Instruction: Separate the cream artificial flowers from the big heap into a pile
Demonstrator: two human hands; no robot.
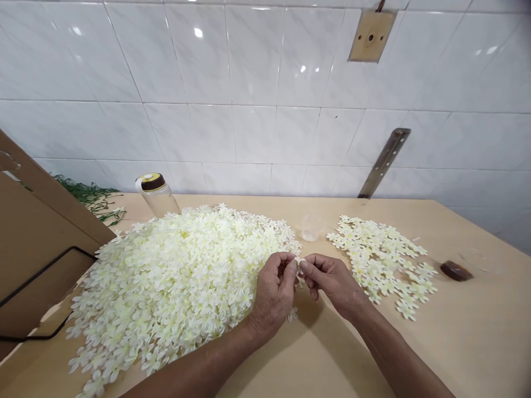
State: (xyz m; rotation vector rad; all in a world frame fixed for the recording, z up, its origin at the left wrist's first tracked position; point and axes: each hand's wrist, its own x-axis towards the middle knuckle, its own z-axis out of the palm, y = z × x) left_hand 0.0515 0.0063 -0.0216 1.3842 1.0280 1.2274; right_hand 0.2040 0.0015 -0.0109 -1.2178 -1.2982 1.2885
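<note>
My left hand and my right hand meet over the wooden table, fingers pinched together on a small white fabric flower between them. A large heap of white fabric flowers lies just to the left, touching my left hand. A smaller, flatter spread of the same flowers lies to the right of my right hand. One loose flower rests on the table under my left wrist.
A clear bottle with a brown cap stands behind the heap. A small clear cup sits between the piles. A brown lid lies at right. A cardboard box and green stems are at left. Tiled wall behind.
</note>
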